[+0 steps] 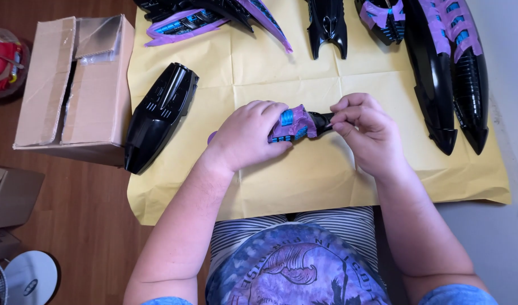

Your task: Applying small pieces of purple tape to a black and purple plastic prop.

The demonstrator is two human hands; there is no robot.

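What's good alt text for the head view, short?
Seen from above, a left hand and right hand together hold a small black part wrapped in purple tape over yellow-brown paper. Larger glossy black parts lie around; a cardboard box sits left.

Both your forearms reach from the near edge toward the centre of the scene, bare to the elbow, converging. Your left hand (249, 134) lies palm down, knuckles up, fingers (270, 110) curled and closed in a grip. Your right hand (367, 131) sits just right of it, wrist bent inward, thumb and forefinger pinched together, remaining fingers tucked. The two hands are nearly touching.
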